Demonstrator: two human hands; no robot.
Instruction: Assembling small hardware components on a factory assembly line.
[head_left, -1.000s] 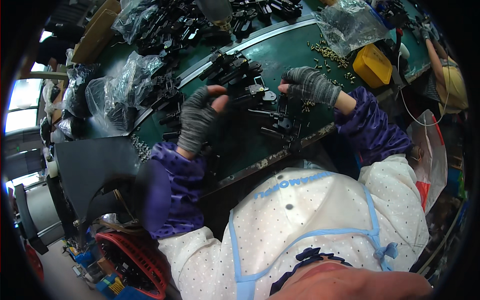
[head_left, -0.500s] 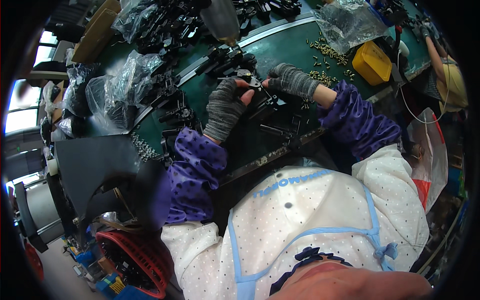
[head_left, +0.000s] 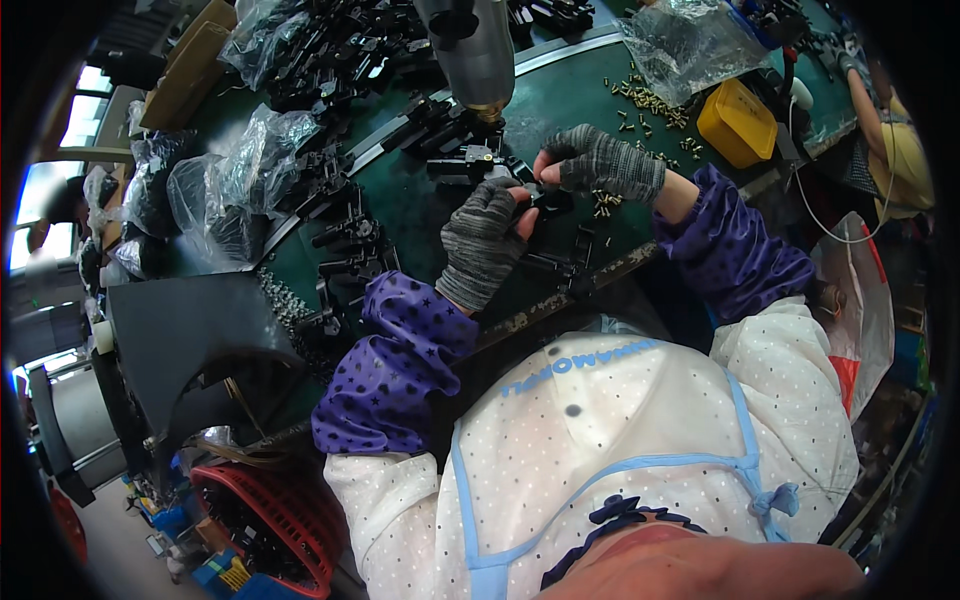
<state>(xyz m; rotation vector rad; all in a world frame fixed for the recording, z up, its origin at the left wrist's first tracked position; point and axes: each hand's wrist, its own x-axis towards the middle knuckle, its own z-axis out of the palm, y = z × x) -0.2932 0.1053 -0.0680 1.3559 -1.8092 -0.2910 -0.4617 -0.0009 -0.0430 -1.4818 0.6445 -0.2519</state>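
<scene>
My left hand, in a grey fingerless glove, is closed with thumb and fingers on a small black part over the green bench. Close against it, my right hand, gloved alike, pinches at the same spot; what its fingertips hold is too small to make out. A black mechanism with a silver plate lies just beyond my left hand. Above that hangs a grey cylindrical tool with a brass-coloured tip. Nearer the bench edge, another black assembly lies below my hands.
Small brass pins lie scattered beside a yellow tub. Black assemblies are heaped at the back left, near clear plastic bags. A metal rail crosses the green bench. A red basket stands lower left. Another person's arm shows far right.
My left hand has moved right and nearer to me, away from the silver-plated mechanism. Its fingers now meet those of my right hand, which has shifted slightly right. The cylindrical tool appears lower in view.
</scene>
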